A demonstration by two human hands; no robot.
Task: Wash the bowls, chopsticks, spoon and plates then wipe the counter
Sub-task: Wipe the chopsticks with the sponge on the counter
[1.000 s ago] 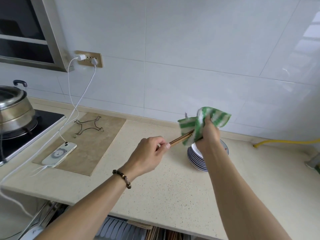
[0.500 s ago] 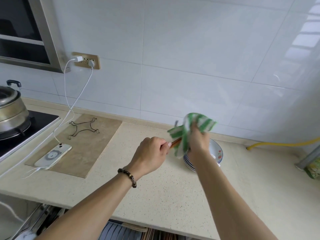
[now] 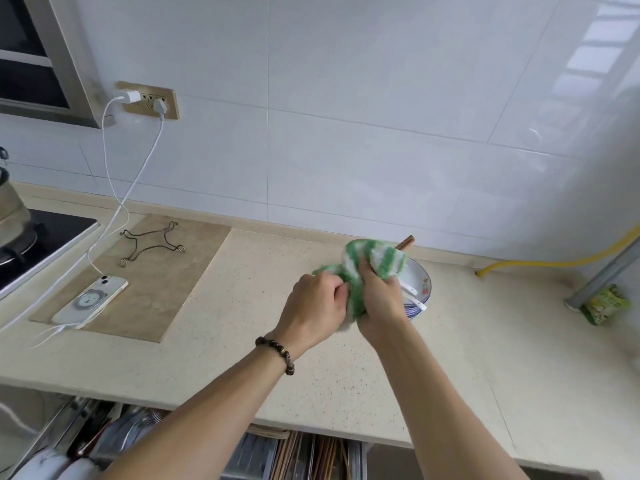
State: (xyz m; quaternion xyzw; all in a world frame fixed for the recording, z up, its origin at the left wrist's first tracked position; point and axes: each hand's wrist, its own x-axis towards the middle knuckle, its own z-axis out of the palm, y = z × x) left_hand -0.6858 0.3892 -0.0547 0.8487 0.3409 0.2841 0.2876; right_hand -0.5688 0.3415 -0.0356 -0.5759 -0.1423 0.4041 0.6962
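Bare counter (image 3: 502, 341) lay open to my right, reaching toward the yellow hose (image 3: 540, 263) and green packet (image 3: 604, 304). Behind my hands the stacked bowls (image 3: 420, 284) blocked the way. To my left, the phone (image 3: 91, 299), its cables (image 3: 138, 174) and a wire trivet (image 3: 152, 245) cluttered the mat (image 3: 173, 292).

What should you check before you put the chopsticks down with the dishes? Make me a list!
1. Chopsticks held firmly: ok, the left hand grips the near end and the right hand grips them through the green striped cloth.
2. Chopsticks wiped along their whole length: cannot tell, the cloth hides most of them.
3. Stack of bowls and plates sitting steady on the counter: ok.
4. Room in the top bowl: not ok, a white spoon lies across it.
5. Phone and its cable far from the wet things: ok.
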